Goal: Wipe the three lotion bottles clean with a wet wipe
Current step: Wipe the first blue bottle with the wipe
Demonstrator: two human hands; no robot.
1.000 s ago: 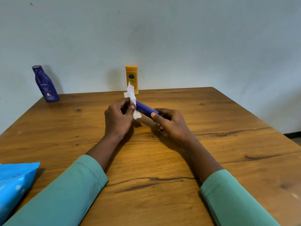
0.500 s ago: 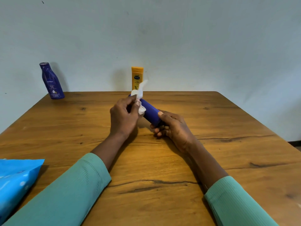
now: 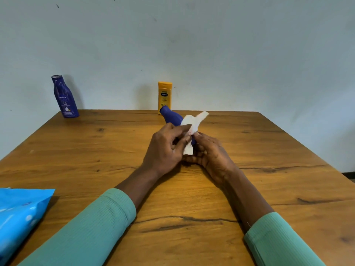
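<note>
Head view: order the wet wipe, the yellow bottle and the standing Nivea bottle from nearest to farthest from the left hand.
1. Wet wipe: pinched in the left hand itself.
2. Yellow bottle: straight ahead, at the far edge of the table.
3. Nivea bottle: far-left corner.

A brown wooden table (image 3: 269, 150), a pale wall (image 3: 230, 45) and a blue packet (image 3: 21, 212).

The table is big and fills the lower part of the view. Its top is shiny and has dark knots in it. A long dark crack (image 3: 182, 219) runs across the wood near the front. The wall stands right behind the far edge of the table. It is light grey-blue, with a few tiny dark specks (image 3: 57, 6) high up. The shiny blue packet lies flat on the near left corner of the table. It has white dots, and part of it is cut off by the edge of the view.
</note>
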